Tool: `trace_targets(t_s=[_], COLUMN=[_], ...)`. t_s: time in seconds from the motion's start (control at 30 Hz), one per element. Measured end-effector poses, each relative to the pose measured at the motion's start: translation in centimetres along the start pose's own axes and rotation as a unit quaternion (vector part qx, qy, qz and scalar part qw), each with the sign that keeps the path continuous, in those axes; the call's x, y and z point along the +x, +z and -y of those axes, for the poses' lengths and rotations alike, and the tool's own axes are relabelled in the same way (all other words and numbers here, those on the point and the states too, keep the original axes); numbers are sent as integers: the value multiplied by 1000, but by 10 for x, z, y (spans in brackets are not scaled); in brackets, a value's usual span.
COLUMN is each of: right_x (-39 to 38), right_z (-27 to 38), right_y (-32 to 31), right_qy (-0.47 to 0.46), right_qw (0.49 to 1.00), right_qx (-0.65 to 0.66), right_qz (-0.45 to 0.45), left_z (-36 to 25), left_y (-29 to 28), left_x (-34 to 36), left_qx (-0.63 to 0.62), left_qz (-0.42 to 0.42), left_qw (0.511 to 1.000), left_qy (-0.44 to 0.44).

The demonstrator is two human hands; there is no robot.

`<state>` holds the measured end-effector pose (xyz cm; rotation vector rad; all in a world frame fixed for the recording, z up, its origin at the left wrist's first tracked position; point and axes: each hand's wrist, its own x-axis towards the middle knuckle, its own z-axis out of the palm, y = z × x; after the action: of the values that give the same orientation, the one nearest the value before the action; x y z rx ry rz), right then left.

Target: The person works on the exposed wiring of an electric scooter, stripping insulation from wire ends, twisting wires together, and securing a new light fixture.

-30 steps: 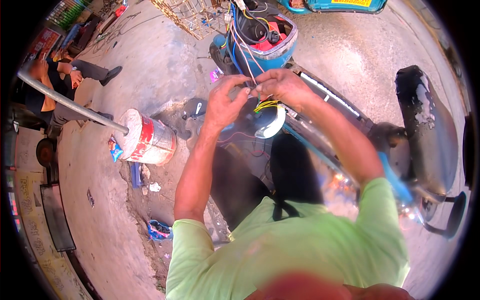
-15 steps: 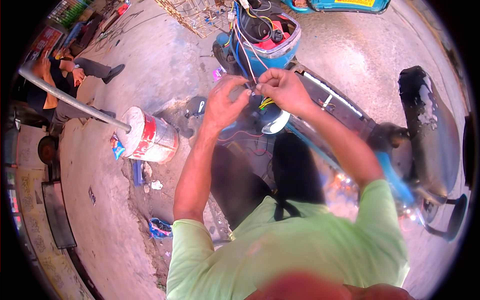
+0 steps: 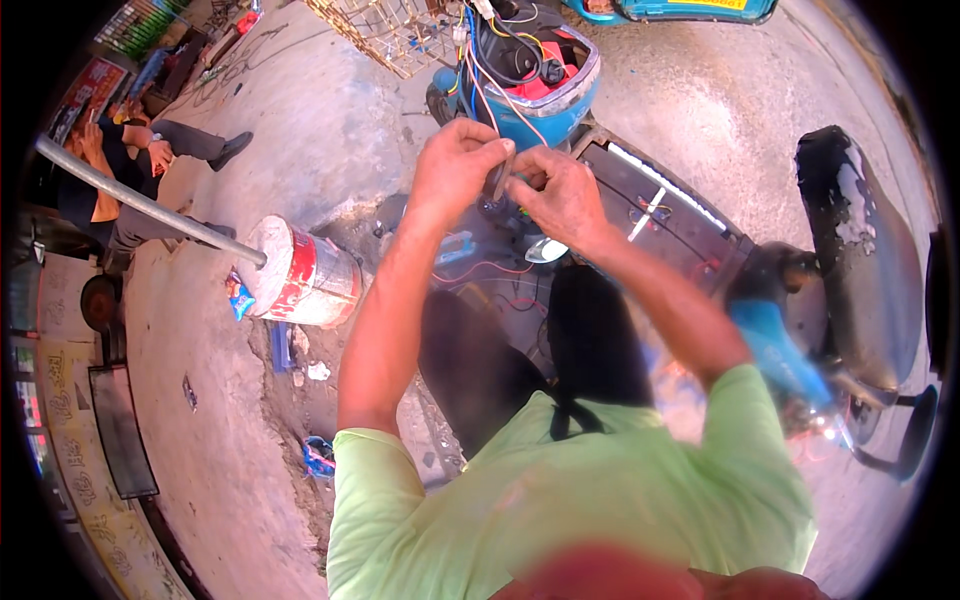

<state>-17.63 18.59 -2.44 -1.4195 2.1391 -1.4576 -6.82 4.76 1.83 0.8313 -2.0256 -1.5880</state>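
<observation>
My left hand (image 3: 447, 172) is closed in a pinch, thumb against forefinger, where a pale pink wire (image 3: 484, 98) comes down from the scooter's front. Close beside it, my right hand (image 3: 566, 197) is curled with its fingertips pinched. Between the two sets of fingertips shows a thin dark strip (image 3: 501, 178); its kind is too small to make out. A second pale wire (image 3: 516, 108) runs down behind my right hand. Blue wires and a black cable hang above, at the opened blue front panel (image 3: 540, 122) of the scooter.
The scooter's footboard (image 3: 640, 190) stretches right toward its worn black seat (image 3: 858, 230). A wire basket (image 3: 385, 35) is at the top. On the left stands a red and white bucket (image 3: 312, 275) with a metal pole (image 3: 150, 198). A seated person (image 3: 125, 180) is at far left.
My left hand has moved up slightly, and my right hand has turned and lowered. The dark strip now shows between them. The yellow wires below my right hand are no longer visible.
</observation>
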Motion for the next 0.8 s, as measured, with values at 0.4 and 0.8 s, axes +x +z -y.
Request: trace_targets(t_s=[0.4, 0.8], right_x=[8, 15], right_z=[-34, -10], right_y=[23, 4], right_qy=[87, 184], right_qw=[972, 947], right_qx=[210, 263], right_qz=[-55, 26], left_z=[4, 22], left_y=[-16, 2], left_x=[-11, 5], left_qx=[-272, -172], left_qz=[50, 73], left_qw=[961, 981], left_qy=[23, -50])
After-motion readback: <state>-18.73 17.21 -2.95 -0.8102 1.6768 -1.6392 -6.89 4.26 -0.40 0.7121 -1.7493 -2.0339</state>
